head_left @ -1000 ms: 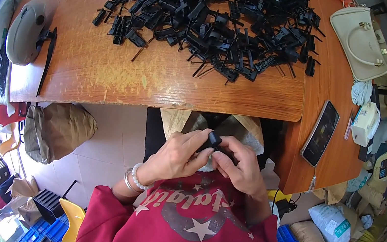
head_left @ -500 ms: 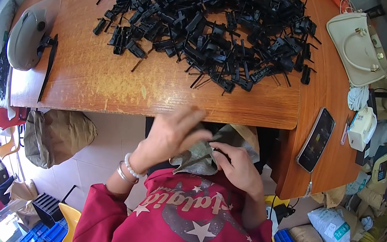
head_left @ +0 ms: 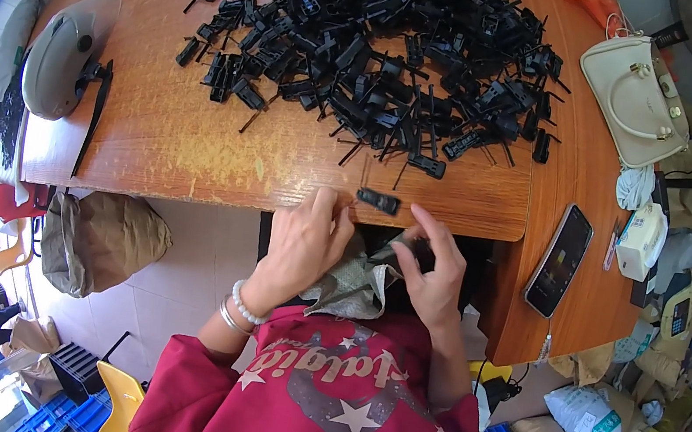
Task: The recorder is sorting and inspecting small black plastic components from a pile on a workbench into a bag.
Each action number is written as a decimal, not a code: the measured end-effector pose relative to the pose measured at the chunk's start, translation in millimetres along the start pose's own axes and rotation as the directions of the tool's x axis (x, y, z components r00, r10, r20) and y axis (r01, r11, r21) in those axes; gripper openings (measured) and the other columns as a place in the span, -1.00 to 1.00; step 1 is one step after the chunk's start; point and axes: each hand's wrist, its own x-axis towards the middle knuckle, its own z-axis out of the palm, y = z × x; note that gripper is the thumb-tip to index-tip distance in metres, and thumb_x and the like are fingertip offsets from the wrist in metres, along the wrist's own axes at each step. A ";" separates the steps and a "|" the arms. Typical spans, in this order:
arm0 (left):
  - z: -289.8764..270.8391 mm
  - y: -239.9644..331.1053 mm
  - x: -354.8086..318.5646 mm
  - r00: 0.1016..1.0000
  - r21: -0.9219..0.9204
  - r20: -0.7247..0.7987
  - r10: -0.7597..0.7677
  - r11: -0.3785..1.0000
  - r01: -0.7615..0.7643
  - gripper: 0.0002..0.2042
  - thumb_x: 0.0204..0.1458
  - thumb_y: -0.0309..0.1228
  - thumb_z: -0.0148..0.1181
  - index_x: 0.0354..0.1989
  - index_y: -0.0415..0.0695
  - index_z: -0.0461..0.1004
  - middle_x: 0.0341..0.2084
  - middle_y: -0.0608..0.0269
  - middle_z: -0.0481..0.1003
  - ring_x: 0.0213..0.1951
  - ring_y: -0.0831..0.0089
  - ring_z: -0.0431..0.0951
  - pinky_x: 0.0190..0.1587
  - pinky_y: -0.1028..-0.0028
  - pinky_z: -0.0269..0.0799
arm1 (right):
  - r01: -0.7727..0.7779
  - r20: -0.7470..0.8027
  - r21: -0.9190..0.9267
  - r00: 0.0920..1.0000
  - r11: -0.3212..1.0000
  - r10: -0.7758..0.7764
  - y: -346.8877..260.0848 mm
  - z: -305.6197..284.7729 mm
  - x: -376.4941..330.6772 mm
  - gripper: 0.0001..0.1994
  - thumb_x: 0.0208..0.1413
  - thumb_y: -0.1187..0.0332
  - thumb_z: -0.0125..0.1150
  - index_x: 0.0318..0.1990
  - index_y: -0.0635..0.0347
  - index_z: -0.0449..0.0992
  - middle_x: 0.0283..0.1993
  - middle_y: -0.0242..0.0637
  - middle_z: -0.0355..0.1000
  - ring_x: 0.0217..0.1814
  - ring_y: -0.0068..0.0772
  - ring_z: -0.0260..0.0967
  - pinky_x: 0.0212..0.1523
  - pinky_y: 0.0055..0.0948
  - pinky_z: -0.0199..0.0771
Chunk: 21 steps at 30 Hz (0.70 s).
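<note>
Close to the table's front edge is a small black plastic part with a thin stem, slightly blurred. My left hand, wearing bracelets, has its fingers drawn together, and their tips meet the part's left end. Just right of the part, my right hand holds nothing, its thumb and forefinger spread. Below both hands, a grey-green woven sack lies over my lap, partly hidden. Beyond them, a large heap of similar black parts with stems covers the far middle of the wooden table.
A grey helmet rests at the table's left. On the right side are a cream handbag, a phone with a cord and a white tissue pack. A brown sack stands on the floor at left; wrapped packages lie at right.
My hands have moved apart from over the sack. My right hand has opened and risen toward the table edge. A black part now shows between the hands.
</note>
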 end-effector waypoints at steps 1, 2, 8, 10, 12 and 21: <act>-3.2 1.3 -3.6 0.999 -0.073 0.015 -0.029 0.997 0.030 -0.87 -0.02 -0.48 0.09 -0.38 -0.23 0.28 -0.63 0.07 0.42 -0.63 0.08 0.43 -0.57 0.28 0.29 | 0.110 -0.009 -0.038 0.994 0.993 -0.111 -1.2 2.2 6.4 -0.61 -0.15 0.58 0.28 -0.08 0.23 0.41 -0.37 -0.17 0.41 -0.34 -0.21 0.42 -0.38 -0.42 0.40; -5.7 3.8 -7.3 0.998 -0.168 0.041 -0.045 0.984 0.051 -0.87 -0.04 -0.51 0.13 -0.40 -0.24 0.29 -0.73 0.12 0.38 -0.68 0.22 0.43 -0.61 0.36 0.26 | 0.196 0.032 -0.036 0.980 0.980 -0.195 -1.8 1.7 10.4 -0.58 -0.18 0.57 0.30 -0.08 0.23 0.40 -0.34 -0.15 0.40 -0.37 -0.19 0.41 -0.39 -0.37 0.41; -29.8 -6.7 -16.3 0.890 -0.891 0.444 0.098 0.147 0.429 -0.57 -0.26 -0.53 0.40 -0.15 -0.28 0.41 -0.43 0.30 0.45 -0.39 0.60 0.46 -0.33 0.59 0.40 | -0.075 0.243 0.279 0.970 0.957 0.005 -10.6 -20.7 -0.1 -0.77 -0.13 0.42 0.35 -0.28 0.26 0.53 -0.48 -0.23 0.45 -0.50 -0.45 0.39 -0.48 -0.58 0.30; -16.4 -11.7 -17.3 0.896 -0.915 0.402 0.187 0.121 0.385 -0.44 -0.32 -0.56 0.43 -0.05 -0.32 0.36 -0.21 0.16 0.44 -0.13 0.46 0.44 -0.06 0.50 0.37 | -0.133 0.305 0.384 0.952 0.914 0.010 -10.1 -21.3 -1.3 -0.77 -0.13 0.41 0.34 -0.27 0.27 0.54 -0.47 -0.25 0.47 -0.50 -0.48 0.39 -0.47 -0.60 0.31; -8.7 -7.6 -16.6 0.839 -0.858 0.511 0.186 0.048 0.512 -0.46 -0.27 -0.58 0.39 -0.04 -0.35 0.32 -0.24 0.10 0.48 -0.17 0.39 0.50 -0.09 0.48 0.41 | -0.209 0.393 0.484 0.920 0.850 0.002 -7.2 -21.6 -0.5 -0.77 -0.09 0.41 0.32 -0.25 0.28 0.55 -0.44 -0.28 0.51 -0.45 -0.52 0.43 -0.45 -0.60 0.33; -6.0 15.6 -23.6 0.720 -0.710 0.693 -0.033 0.142 0.690 -0.78 0.02 -0.45 0.18 -0.18 -0.27 0.41 -0.57 0.43 0.39 -0.56 0.75 0.25 -0.52 0.72 0.10 | 0.079 0.374 0.298 0.907 0.951 -0.192 -9.5 -21.0 1.5 -0.72 -0.16 0.50 0.30 -0.20 0.24 0.51 -0.48 -0.22 0.45 -0.49 -0.30 0.44 -0.50 -0.47 0.34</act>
